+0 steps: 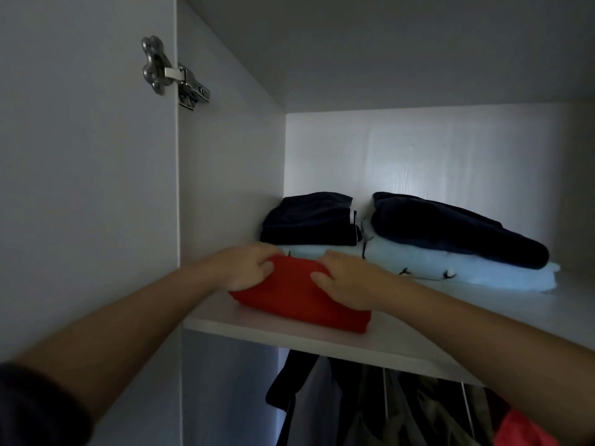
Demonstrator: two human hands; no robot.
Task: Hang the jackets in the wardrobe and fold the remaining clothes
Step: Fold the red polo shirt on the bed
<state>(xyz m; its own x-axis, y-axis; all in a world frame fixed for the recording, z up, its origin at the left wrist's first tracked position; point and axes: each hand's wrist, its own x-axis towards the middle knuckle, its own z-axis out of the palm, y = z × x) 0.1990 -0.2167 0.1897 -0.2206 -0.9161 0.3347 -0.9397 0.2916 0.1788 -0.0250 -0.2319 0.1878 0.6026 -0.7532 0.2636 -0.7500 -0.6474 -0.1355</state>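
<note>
Both hands are up at the wardrobe shelf (pixel 325 344), on a red folded garment (pixel 299 304). It sits at the front left of the shelf, near the lip. Left hand (pixel 248 268) grips the far left corner, fingers curled over the top. Right hand (pixel 352 283) lies over the right part, thumb against the cloth and fingers bent over the far edge. Likely step: seating this fold on the shelf. To do it well, slide it flat and square with both hands level, and keep light downward pressure so the layers don't open. Let go only once the whole base is on the board. Just beyond the fingertips is a dark folded pile (pixel 309 220) on pale blue cloth (pixel 309 250), touching or nearly touching the red one, so there is little room to push deeper. Beyond and right of the right hand, a second dark pile (pixel 450 230) lies on a pale blue bundle (pixel 502 272). Bare board in front of that bundle offers spare room. The side wall (pixel 228 162) stands close outside the left hand. Below both forearms, hung jackets (pixel 380 410) show under the shelf. The red corner near the lip could slip off.
</note>
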